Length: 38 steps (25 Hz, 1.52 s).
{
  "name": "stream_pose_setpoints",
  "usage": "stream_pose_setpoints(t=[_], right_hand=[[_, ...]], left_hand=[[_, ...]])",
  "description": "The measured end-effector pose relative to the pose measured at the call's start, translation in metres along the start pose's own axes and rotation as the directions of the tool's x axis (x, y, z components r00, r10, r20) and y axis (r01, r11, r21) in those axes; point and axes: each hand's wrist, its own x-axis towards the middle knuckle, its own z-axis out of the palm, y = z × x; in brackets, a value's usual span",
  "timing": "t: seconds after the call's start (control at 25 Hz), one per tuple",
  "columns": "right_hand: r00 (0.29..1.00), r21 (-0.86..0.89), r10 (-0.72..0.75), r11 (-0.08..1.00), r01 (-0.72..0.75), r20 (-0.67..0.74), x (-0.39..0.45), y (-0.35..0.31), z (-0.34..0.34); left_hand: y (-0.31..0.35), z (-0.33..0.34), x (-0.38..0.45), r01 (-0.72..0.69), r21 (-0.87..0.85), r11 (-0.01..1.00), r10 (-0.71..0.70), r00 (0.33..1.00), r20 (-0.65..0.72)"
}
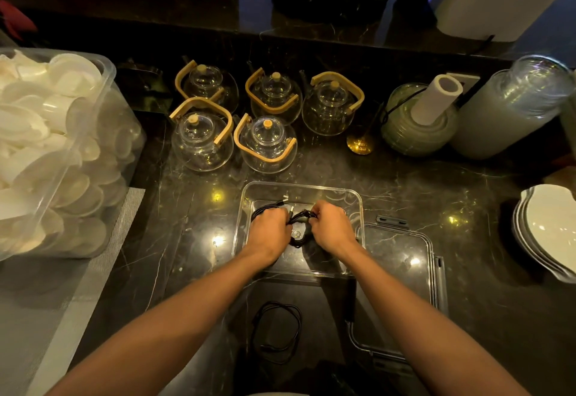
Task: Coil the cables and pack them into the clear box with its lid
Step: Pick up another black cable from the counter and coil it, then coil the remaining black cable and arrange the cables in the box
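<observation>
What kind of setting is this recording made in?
Probably a tea house or restaurant service counter: five glass teapots on dark marble, a big tub of white spoons, and stacked plates at the right.

The fingers are sitting inside the clear box on the tabletop, touching the cable bundle lying between both hands. The lid is lying just right of the fingers, a loose cable nearer the person, five teapots beyond them.
</observation>
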Motion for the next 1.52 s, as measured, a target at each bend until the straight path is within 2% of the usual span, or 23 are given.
stream_pose_setpoints(t=[0.16,0.28,0.4,0.6,0.76,0.88,1.16,1.32,1.44,1.52], right_hand=[[1.0,0.023,-0.014,1.0,0.014,-0.026,0.005,-0.006,0.0],[0.994,0.041,-0.074,0.996,0.077,-0.075,-0.002,-0.005,0.0],[0.985,-0.064,-0.094,0.994,0.086,-0.143,-0.01,0.005,-0.001],[0.988,-0.166,-0.145,0.974,0.153,0.058,-0.017,0.017,-0.002],[0.981,-0.134,-0.19,0.972,0.193,0.034,-0.029,0.014,-0.012],[0.965,-0.122,-0.262,0.959,0.258,-0.019,-0.046,0.003,-0.022],[0.891,0.022,-0.447,0.893,0.45,-0.08,-0.094,-0.037,-0.014],[0.865,0.071,-0.498,0.867,0.494,0.061,-0.114,-0.046,0.01],[0.836,0.04,-0.505,0.86,0.509,0.214,-0.123,-0.041,0.031],[0.817,-0.058,-0.484,0.849,0.525,0.314,-0.125,-0.032,0.045]], left_hand=[[0.0,0.0,0.002,0.056,-0.078,0.995,-0.058,0.998,-0.023],[-0.001,0.0,0.004,0.07,-0.116,0.991,-0.074,0.997,-0.028],[-0.002,0.0,0.005,0.085,-0.127,0.988,-0.091,0.995,-0.037],[0.001,-0.005,0.003,0.112,-0.172,0.979,-0.115,0.993,-0.005],[0.001,-0.023,-0.006,0.021,-0.26,0.965,-0.019,1.0,0.01],[0.0,-0.04,-0.025,-0.052,-0.297,0.953,0.037,0.998,-0.056],[-0.021,-0.059,-0.08,-0.084,-0.452,0.888,-0.017,0.977,-0.214],[-0.045,-0.053,-0.116,-0.063,-0.548,0.834,-0.102,0.959,-0.265],[-0.07,-0.034,-0.134,0.012,-0.514,0.858,-0.118,0.978,-0.173],[-0.082,-0.019,-0.141,0.092,-0.45,0.888,-0.122,0.992,-0.039]])
